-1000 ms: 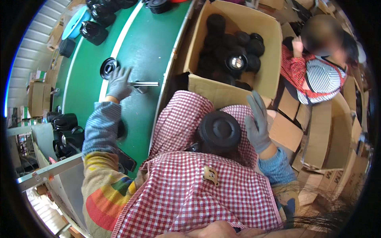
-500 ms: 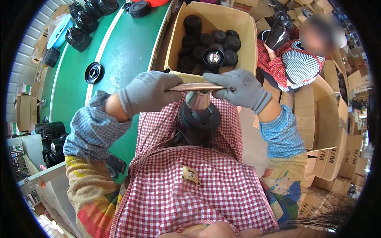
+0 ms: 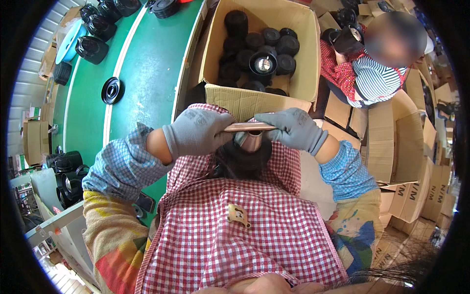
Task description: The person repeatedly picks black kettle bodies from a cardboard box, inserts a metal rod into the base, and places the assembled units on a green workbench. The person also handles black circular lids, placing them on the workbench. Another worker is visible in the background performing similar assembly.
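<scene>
Grey-gloved, the left hand (image 3: 199,131) and right hand (image 3: 296,128) grip the ends of a metal bar (image 3: 249,127); its cone (image 3: 250,141) hangs between them, above a dark round vessel (image 3: 242,162). Whether cone and vessel touch, I can't quite see. Left of the hands, a black ring (image 3: 112,90) lies on the worktop (image 3: 149,93); beyond them stands a carton (image 3: 259,102).
</scene>
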`<state>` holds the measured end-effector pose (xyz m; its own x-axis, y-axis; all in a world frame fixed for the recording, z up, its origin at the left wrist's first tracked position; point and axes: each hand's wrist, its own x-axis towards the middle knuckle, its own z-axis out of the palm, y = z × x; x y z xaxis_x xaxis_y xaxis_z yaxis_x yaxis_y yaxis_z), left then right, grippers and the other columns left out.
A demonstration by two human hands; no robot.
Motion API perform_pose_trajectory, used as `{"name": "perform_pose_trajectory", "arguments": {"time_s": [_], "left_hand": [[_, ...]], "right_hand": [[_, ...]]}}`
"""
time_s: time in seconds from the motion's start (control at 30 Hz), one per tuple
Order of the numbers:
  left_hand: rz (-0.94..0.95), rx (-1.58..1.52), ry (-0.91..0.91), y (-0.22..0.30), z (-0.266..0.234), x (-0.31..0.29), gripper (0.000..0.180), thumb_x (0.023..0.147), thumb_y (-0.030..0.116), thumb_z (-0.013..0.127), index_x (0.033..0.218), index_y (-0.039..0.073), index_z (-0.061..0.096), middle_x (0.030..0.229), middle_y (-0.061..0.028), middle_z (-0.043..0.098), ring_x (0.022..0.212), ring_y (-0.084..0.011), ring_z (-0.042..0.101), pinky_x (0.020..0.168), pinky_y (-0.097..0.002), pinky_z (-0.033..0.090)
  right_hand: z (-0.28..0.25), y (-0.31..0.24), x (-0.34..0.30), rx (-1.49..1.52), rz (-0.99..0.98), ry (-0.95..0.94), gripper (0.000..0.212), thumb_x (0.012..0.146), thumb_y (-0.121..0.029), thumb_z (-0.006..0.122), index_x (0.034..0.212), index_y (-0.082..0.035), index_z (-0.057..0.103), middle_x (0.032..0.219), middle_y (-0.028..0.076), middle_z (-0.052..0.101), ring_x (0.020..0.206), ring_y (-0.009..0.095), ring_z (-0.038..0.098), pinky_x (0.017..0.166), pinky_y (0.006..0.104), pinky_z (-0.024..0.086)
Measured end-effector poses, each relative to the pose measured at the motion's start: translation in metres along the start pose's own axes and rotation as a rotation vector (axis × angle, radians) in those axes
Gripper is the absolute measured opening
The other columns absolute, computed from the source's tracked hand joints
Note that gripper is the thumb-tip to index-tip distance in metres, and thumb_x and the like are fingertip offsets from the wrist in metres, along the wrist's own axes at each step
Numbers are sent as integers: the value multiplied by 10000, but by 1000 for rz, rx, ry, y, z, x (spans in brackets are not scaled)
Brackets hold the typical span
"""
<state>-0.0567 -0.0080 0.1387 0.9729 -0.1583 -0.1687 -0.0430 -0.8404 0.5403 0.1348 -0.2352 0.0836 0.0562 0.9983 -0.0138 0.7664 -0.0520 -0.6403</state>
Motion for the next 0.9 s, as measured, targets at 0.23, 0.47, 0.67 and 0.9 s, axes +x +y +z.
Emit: {"name": "perform_pose_trajectory", "arguments": {"time_s": [0.23, 0.47, 0.67, 0.9], "left_hand": [[-127, 49, -215, 26, -14, -2, 266, 974, 282, 616, 1072, 41, 565, 718, -183, 651, 650, -378, 676, 584, -467, 521], [-176, -73, -307, 27, -20, 5, 322, 1002, 343, 579, 1035, 22, 577, 707, -196, 646, 653, -389, 676, 594, -476, 524], [-202, -298, -208, -7, -4, 20, 368, 1026, 361, 532, 961, 44, 707, 754, -189, 670, 745, -380, 685, 682, -470, 537], [-91, -319, -304, -82, 26, 104, 418, 965, 391, 503, 932, 57, 752, 827, -183, 718, 797, -366, 703, 781, -466, 542]], "right_hand": [[-24, -11, 14, -114, -36, -215, 436, 880, -350, 688, 1286, -194, 664, 988, 139, 732, 832, 346, 702, 752, 455, 546], [-36, 31, 45, -152, -454, -353, 689, 765, -535, 762, 1335, -170, 634, 1137, 117, 714, 999, 333, 675, 888, 493, 508], [0, 38, 39, 154, -333, -194, 1038, 787, -650, 701, 1612, -159, 306, 1642, 199, 279, 1499, 398, 280, 1207, 568, 202], [11, -58, 34, 265, -253, -125, 886, 982, -679, 395, 1616, -77, 251, 1640, 250, 253, 1511, 417, 246, 1217, 573, 141]]}}
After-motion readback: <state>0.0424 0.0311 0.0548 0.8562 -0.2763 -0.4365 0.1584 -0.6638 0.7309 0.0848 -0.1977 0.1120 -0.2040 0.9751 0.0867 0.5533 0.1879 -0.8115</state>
